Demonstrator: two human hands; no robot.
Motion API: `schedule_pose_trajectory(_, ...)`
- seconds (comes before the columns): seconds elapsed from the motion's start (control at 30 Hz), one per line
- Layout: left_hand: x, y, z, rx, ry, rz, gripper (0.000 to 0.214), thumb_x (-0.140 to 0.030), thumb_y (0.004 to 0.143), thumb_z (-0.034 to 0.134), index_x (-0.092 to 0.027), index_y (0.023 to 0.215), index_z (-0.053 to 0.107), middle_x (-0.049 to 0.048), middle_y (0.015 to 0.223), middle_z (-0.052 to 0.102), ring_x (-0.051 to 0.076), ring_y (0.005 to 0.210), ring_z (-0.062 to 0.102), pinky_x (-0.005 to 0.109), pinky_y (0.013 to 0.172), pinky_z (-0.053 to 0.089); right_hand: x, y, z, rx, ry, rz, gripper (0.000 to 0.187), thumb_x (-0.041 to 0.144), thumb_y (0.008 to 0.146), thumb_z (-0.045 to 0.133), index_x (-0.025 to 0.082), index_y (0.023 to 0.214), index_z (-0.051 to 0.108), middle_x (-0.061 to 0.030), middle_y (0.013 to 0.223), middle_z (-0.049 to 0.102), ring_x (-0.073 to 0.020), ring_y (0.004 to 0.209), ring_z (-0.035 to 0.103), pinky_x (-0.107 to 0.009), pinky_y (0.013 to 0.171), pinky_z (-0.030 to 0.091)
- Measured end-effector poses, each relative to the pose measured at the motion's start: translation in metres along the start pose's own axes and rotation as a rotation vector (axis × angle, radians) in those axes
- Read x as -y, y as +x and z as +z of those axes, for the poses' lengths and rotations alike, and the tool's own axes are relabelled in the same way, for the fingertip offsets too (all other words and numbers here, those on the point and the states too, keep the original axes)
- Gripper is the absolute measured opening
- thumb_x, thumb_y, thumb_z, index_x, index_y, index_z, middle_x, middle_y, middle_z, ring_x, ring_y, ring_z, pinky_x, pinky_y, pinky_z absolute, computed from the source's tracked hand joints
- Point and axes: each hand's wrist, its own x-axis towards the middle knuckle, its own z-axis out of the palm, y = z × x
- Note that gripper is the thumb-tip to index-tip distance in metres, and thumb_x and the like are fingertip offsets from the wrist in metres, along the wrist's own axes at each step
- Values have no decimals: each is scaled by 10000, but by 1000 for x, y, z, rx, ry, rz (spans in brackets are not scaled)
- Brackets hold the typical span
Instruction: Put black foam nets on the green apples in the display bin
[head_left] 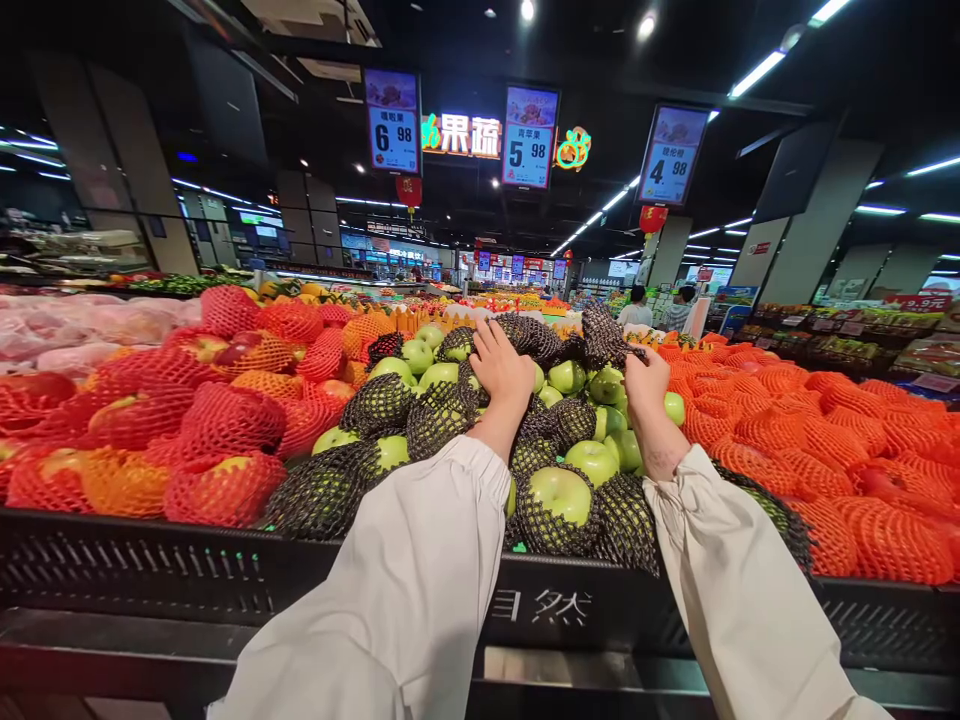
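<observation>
Green apples are heaped in front of me, many of them in black foam net sleeves. My left hand lies over the far part of the heap, palm down, fingers stretched out and slightly apart. What its palm touches is hidden. To the right, my right hand is closed, pinching the end of a black foam net sleeve raised over the apples. Whether an apple sits inside that sleeve is hard to tell. One large netted apple rests near the front, its green top bare.
A black crate edge runs along the front. Red- and orange-netted fruit lies left of the apples, and orange-netted fruit lies right. Price screens hang overhead. Two people are farther back.
</observation>
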Motion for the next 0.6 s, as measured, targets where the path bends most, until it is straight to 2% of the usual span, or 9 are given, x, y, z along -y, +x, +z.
schedule_pose_trajectory(0.1,0,0,0,15,20,28,770,-210,852,502,-39,1571,285,186,1642,345,316,1462,380,471,1111,425,5,-3,-2,-142,-13,-24,431,220,693,487,145,1002,777,-70,927,749,-205,832,651,-343,851,521)
schedule_pose_trajectory(0.2,-1,-2,1,-4,32,23,799,-233,860,475,-35,1593,226,183,1626,378,305,1441,408,465,1108,430,8,-3,-2,-198,11,-62,444,159,653,447,134,957,770,-79,961,741,-218,912,644,-368,921,492)
schedule_pose_trajectory(0.3,-3,-5,4,-25,43,39,829,-264,855,489,-43,1601,204,194,1639,351,304,1487,357,467,1134,404,6,-1,0,-237,31,-80,444,124,638,467,125,999,727,-71,977,711,-200,915,620,-362,939,478)
schedule_pose_trajectory(0.4,-5,-7,6,-49,56,36,847,-297,844,529,-39,1593,229,231,1649,307,337,1531,285,491,1175,348,5,1,2,-283,56,-56,444,92,623,498,127,1033,663,-47,927,665,-174,864,601,-332,884,488)
schedule_pose_trajectory(0.6,-7,-8,4,-112,-17,42,838,-281,817,587,-60,1566,284,249,1680,202,411,1540,228,565,1211,260,7,1,2,-282,89,-110,284,65,584,555,160,849,593,-22,853,631,-148,798,566,-296,797,489)
